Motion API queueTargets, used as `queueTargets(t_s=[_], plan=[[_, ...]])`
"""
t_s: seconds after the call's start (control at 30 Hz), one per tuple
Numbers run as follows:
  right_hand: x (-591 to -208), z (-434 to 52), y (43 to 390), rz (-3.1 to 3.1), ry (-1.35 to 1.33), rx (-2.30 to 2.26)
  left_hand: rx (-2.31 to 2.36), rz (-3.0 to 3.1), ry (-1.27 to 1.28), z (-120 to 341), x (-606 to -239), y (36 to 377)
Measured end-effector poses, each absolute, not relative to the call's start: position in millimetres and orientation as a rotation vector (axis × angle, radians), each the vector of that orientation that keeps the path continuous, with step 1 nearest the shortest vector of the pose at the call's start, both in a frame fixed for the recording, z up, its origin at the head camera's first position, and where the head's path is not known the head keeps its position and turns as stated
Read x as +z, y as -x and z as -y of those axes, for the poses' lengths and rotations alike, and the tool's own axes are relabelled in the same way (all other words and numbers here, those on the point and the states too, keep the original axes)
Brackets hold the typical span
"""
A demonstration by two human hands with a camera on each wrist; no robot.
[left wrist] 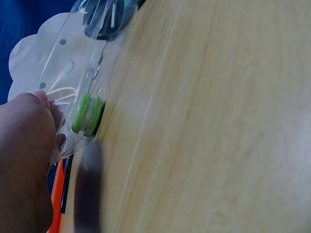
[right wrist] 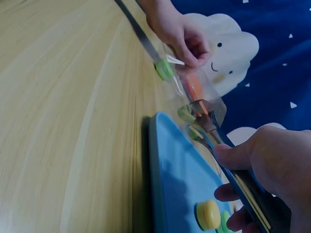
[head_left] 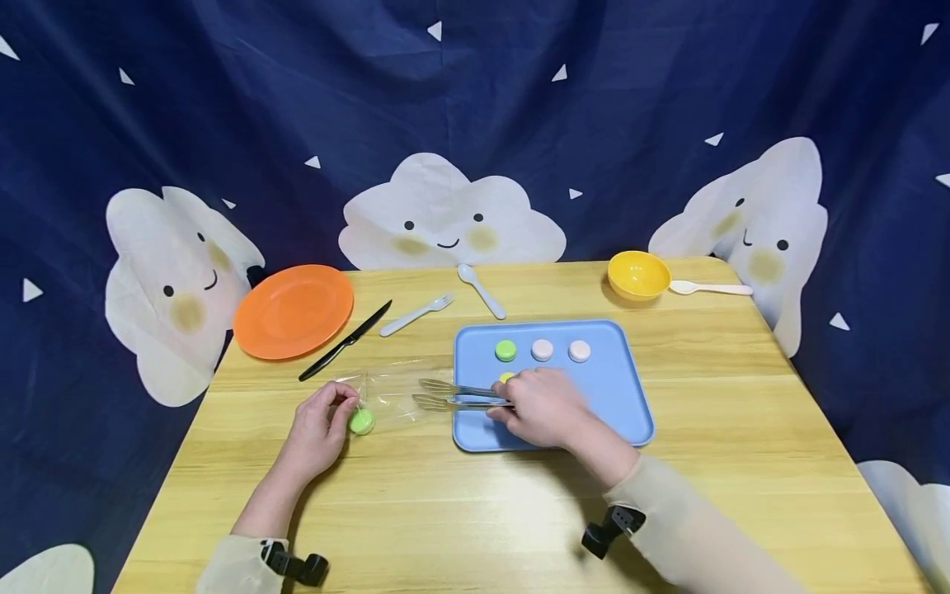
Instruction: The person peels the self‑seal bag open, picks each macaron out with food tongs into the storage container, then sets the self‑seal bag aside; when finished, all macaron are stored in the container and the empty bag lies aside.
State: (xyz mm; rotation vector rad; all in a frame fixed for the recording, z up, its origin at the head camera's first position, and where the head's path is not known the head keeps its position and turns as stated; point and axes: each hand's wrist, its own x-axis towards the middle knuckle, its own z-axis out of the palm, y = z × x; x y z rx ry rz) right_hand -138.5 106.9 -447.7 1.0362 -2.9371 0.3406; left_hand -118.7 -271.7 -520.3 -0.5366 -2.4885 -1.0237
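My left hand (head_left: 319,425) pinches the corner of a clear plastic bag (head_left: 401,384) lying on the table left of the tray. A green macaron (left wrist: 88,114) sits in the bag close to those fingers. My right hand (head_left: 545,404) holds metal tongs (head_left: 463,396) over the blue tray (head_left: 631,412), their slightly parted tips at the bag. Green patches show by the tips in the right wrist view; I cannot tell what they are. On the tray are a green macaron (head_left: 505,351), two pale pink macarons (head_left: 542,350) and a yellow macaron (right wrist: 208,214), partly hidden by my right hand in the head view.
An orange plate (head_left: 293,312), black knife (head_left: 345,340), white fork (head_left: 417,314) and pale spoon (head_left: 481,291) lie behind the bag and tray. At the back right stand a yellow bowl (head_left: 639,275) and another white spoon (head_left: 711,288). A dark blue curtain (head_left: 445,91) hangs behind the table.
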Motion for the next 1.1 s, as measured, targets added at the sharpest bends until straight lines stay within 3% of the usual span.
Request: queueTargets(t_s=[1.1], plan=[[-471.6,-51.6,163.7,2.932,-1.289,0.710,-1.189,2.270,0.644,261.2,-525.0,121.2]])
